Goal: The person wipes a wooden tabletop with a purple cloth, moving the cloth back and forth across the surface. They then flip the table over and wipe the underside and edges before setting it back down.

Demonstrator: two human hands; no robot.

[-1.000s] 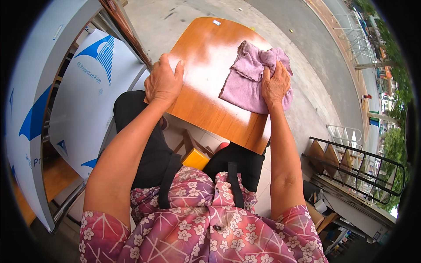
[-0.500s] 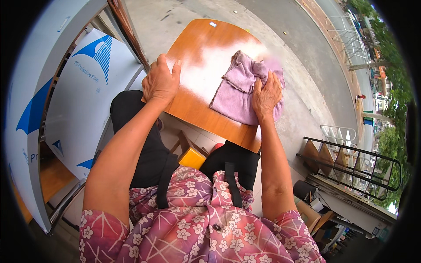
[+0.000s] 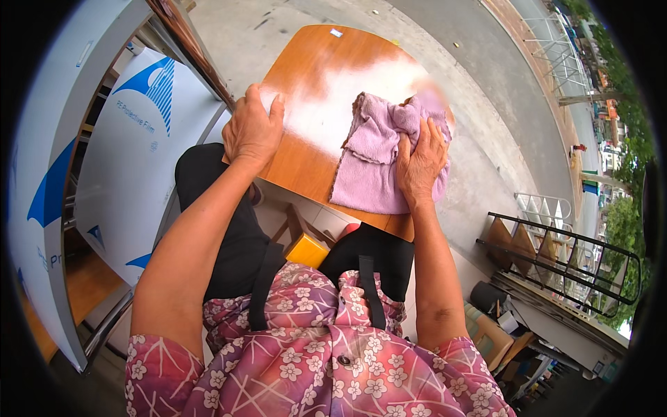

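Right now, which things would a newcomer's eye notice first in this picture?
The glossy brown wooden board, upper centre, bright with reflected light. On its right part lies a crumpled mauve cloth, under the right grip. At left stands a white panel with blue shapes.

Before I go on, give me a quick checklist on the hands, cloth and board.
1. Left hand on the left edge of the wooden board: ok.
2. Right hand on the purple cloth: ok.
3. Cloth smoothed flat: not ok, it is folded and bunched.
4. Small white label at the far edge clear of the cloth: ok.
5. Board supported from below: cannot tell, underside hidden.
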